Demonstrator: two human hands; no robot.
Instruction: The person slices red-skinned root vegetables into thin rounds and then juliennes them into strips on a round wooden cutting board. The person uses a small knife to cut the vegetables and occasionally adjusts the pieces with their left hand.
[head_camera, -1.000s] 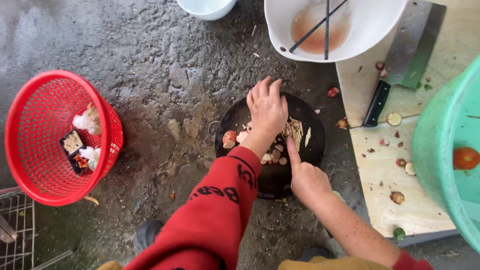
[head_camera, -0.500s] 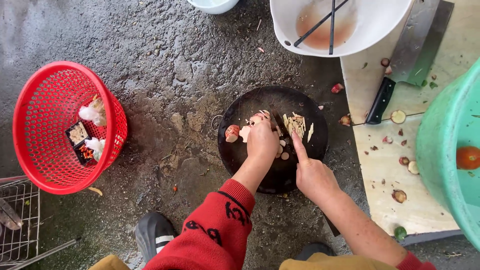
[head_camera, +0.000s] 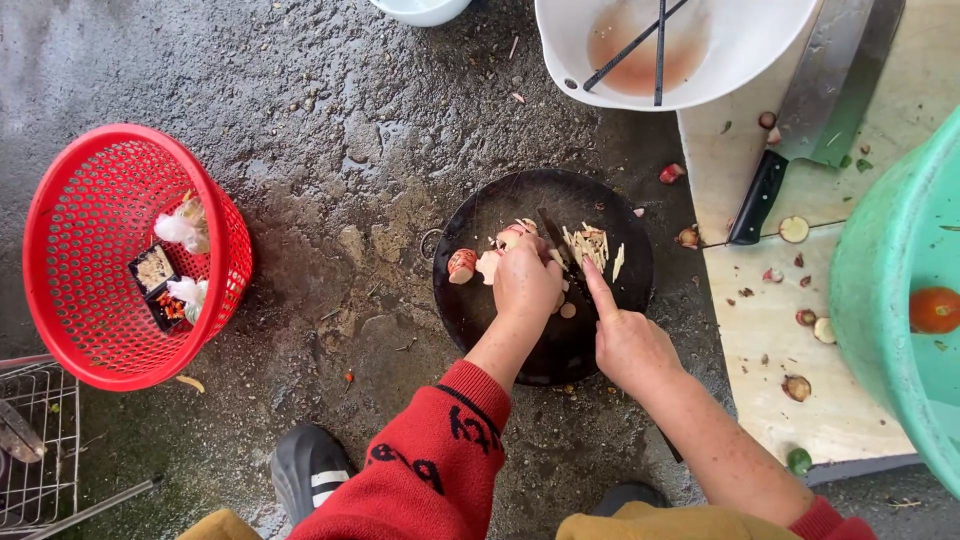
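We pinned the pale root (head_camera: 497, 262) on the round black board (head_camera: 470, 300) under curled left-hand fingers (head_camera: 525, 280) while our right hand (head_camera: 625, 345) clasped the knife (head_camera: 562, 255), best sliced thinly, fingertips tucked.

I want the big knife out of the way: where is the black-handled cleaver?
The black-handled cleaver lies on the pale cutting board at upper right, between the white bowl and the green tub.

Left hand (head_camera: 525, 280) curls palm-down, fingers bunched, red sleeve pushed back. Right hand (head_camera: 628, 345) sits beside it, fist closed, index finger stretched forward.
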